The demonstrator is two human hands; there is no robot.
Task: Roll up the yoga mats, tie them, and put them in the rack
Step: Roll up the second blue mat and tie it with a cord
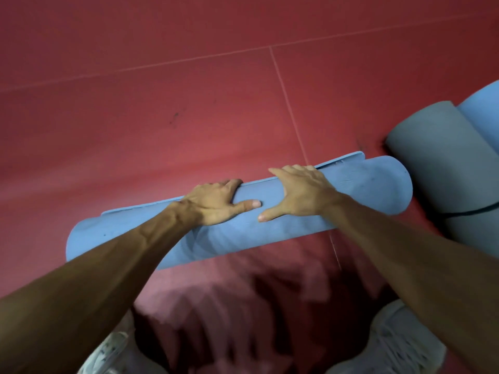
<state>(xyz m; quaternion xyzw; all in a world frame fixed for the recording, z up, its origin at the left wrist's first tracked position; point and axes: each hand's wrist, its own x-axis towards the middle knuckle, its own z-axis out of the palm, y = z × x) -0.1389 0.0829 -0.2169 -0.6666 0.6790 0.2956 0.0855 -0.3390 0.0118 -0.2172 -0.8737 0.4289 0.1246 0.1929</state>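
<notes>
From the head camera, the blue mat (364, 190) lies on the red floor (162, 103) straight ahead of the person. It is almost fully rolled. Its long axis runs crosswise to the arms, from low on the left to higher on the right, so its right end sits farther away.

Both hands are on top of the roll near its middle, close together. The left hand (216, 202) curls its fingers over the far side with the thumb laid along the top. The right hand (298, 194) does the same a little farther out, with its thumb pointing back at the left one. Neither is clearly nearer the mat, as both already hold it.

A thin flap (343, 157) lies flat on the floor along the far side, not yet rolled in. The next push probably has to go directly away from the body, square to the axis, or the ends will come out uneven.

To the right, a grey roll (437, 147) with a dark strap (472, 211) lies near the blue mat's end, with another blue roll (483, 103) behind it. No rack is in view.
</notes>
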